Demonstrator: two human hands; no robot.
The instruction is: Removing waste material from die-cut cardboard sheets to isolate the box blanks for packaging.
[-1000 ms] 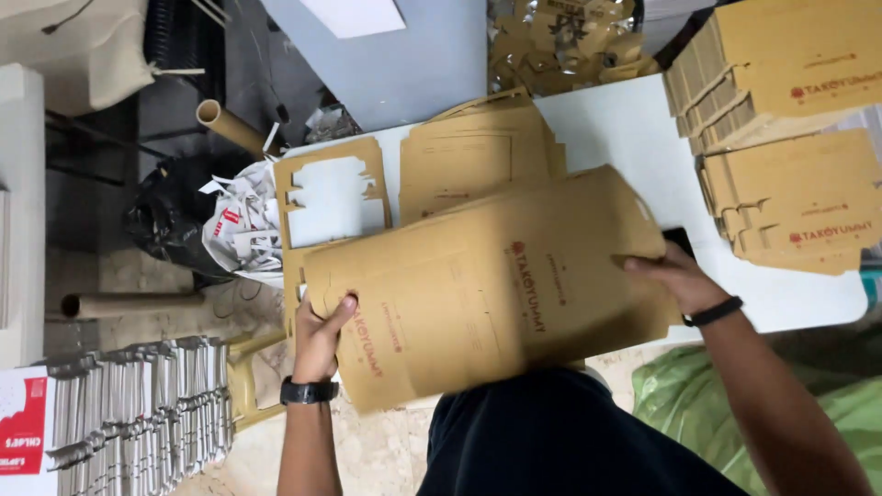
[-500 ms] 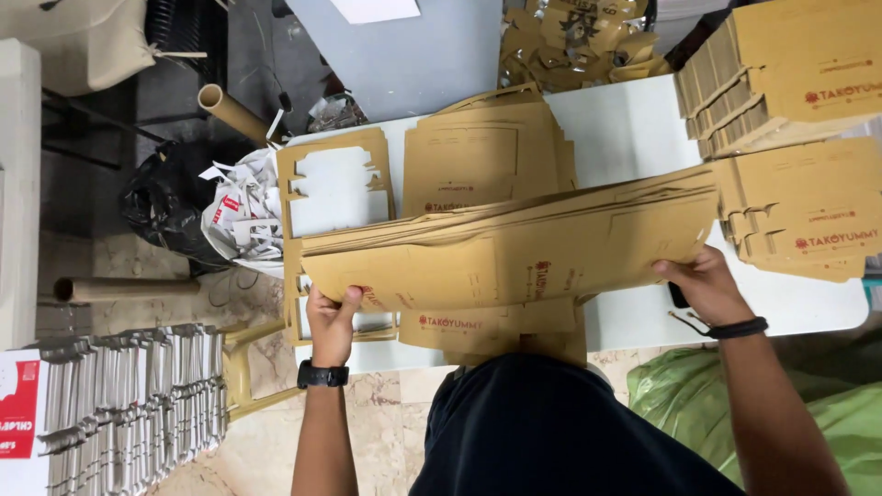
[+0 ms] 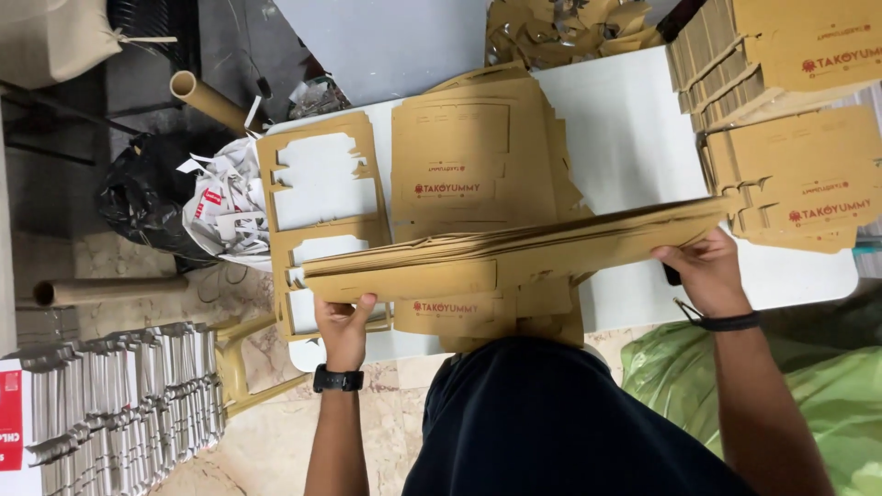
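A thick bundle of brown die-cut cardboard sheets (image 3: 514,253) is held edge-on above the white table (image 3: 634,147). My left hand (image 3: 342,317), with a black watch at the wrist, grips the bundle's left end. My right hand (image 3: 703,271), wearing a thin black band, grips the right end. Below the bundle lies a stack of flat brown carton blanks (image 3: 473,156) with red print. To their left sits a cardboard sheet with cut-out windows (image 3: 322,184).
Stacks of brown cartons (image 3: 790,119) fill the table's right side. Cardboard offcuts (image 3: 560,28) lie at the far edge. A black bag with paper scraps (image 3: 197,197), cardboard tubes (image 3: 207,101) and grey stacked sheets (image 3: 119,404) are on the floor at left. A green sack (image 3: 818,386) is at right.
The bundle, first held with its broad face up, has been tipped edge-on and moved slightly away from me. Both hands kept their grip on its ends.
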